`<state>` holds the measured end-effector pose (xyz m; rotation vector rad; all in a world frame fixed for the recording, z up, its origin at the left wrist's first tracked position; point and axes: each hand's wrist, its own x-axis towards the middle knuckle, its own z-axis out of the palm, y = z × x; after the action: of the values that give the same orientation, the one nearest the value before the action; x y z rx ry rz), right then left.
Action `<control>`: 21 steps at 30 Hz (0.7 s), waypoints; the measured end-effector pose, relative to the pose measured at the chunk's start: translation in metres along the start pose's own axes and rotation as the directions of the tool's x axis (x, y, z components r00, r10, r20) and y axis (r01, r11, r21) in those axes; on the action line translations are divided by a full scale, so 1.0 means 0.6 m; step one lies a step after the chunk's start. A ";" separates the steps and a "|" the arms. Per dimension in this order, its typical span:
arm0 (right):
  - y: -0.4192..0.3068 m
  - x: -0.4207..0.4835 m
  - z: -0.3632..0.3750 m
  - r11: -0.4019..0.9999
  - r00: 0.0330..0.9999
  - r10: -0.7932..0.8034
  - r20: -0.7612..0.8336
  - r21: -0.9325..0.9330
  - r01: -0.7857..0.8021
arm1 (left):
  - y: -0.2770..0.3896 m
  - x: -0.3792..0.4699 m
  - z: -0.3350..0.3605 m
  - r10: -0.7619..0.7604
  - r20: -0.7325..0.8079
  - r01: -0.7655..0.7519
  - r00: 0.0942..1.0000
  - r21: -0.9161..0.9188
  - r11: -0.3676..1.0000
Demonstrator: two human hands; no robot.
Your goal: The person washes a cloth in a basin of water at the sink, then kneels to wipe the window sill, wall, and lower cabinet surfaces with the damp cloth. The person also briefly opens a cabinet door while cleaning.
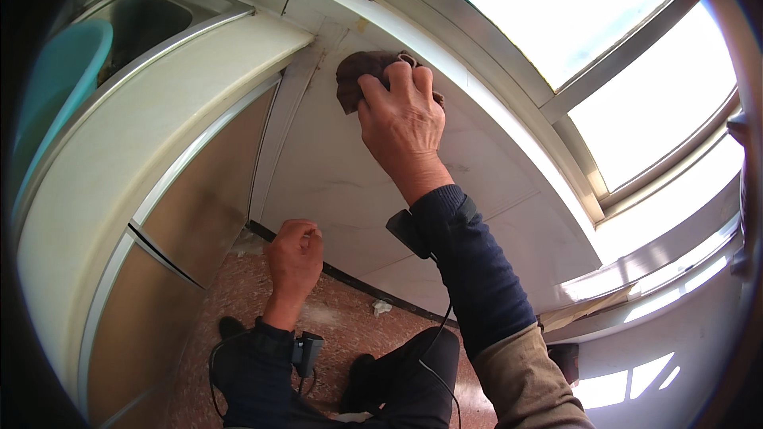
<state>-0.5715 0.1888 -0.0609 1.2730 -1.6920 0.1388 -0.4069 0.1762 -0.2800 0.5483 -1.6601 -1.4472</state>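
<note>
My right hand (405, 113) is pressed on a dark brown cloth (360, 74), its fingers curled into the fabric. The cloth lies against the pale tiled wall (369, 179), just below the window ledge and near the wall's upper left corner. Lower down and to the left, my left hand (295, 256) is loosely curled in front of the wall's foot, with the fingers bent inward; nothing can be made out in it. Small black devices with cables are strapped at both wrists.
A counter (149, 83) with a metal sink (232, 9) and a turquoise basin (71, 83) runs along the left, above brown cabinet doors (202, 173). The window frame (489, 24) is upper right. A crumpled white scrap (381, 308) lies on the reddish floor (334, 322).
</note>
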 end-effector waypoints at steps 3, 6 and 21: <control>-0.026 0.050 0.028 0.998 0.998 -0.062 0.022 0.020 0.062 | -0.008 0.004 -0.006 -0.016 -0.013 0.016 1.000 0.000 1.000; -0.046 0.081 0.047 0.990 0.990 -0.140 0.009 0.029 0.140 | -0.017 0.010 -0.013 0.016 -0.006 -0.016 1.000 0.064 0.998; 0.106 -0.142 -0.094 0.987 0.973 -0.153 0.172 -0.029 0.161 | -0.021 0.011 -0.018 -0.008 -0.011 0.008 1.000 0.066 0.998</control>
<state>-0.5886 0.3082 -0.0672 1.4136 -1.7183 -0.1020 -0.4044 0.1618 -0.2904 0.5990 -1.7035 -1.3971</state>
